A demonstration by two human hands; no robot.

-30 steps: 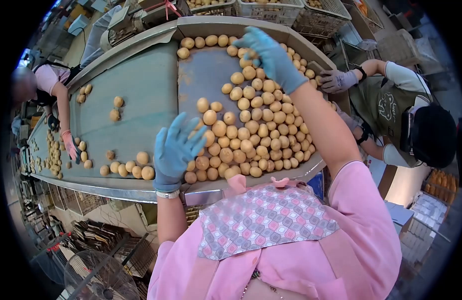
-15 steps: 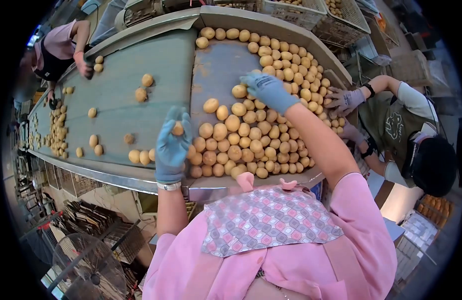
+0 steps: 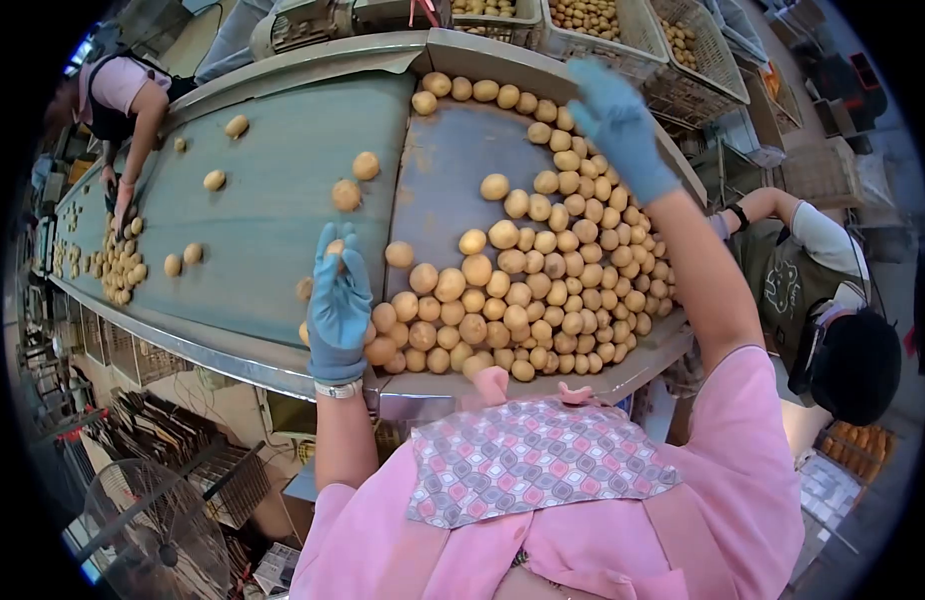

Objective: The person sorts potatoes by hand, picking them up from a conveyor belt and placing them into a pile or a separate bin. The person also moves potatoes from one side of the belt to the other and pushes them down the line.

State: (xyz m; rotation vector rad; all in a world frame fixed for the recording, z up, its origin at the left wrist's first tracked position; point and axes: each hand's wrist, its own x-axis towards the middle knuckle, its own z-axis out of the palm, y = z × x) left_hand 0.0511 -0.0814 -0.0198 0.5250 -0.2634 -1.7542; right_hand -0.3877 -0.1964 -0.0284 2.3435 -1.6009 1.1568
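In the head view, my left hand [image 3: 340, 315], in a blue glove, is raised palm-up over the near side of the green conveyor belt [image 3: 273, 190]. A potato [image 3: 335, 249] sits between its fingers. My right hand [image 3: 623, 125], also gloved, reaches over the far right side wall of the sorting table, close to the crates. Its fingers look stretched and apart, slightly blurred, with nothing seen in them. Many potatoes [image 3: 518, 295] lie packed on the grey plate [image 3: 453, 150] between my hands, and a few loose ones [image 3: 366, 166] lie on the belt.
Plastic crates of potatoes [image 3: 638, 50] stand beyond the far wall. At right, a co-worker in a dark cap [image 3: 853, 340] reaches toward the table. Another person [image 3: 133, 95] bends over potatoes at the belt's left end. A fan [image 3: 163, 530] stands lower left.
My right hand has moved from the potatoes up and right toward the crates. Loose potatoes on the belt have shifted right. The co-worker at right has drawn back from the pile.
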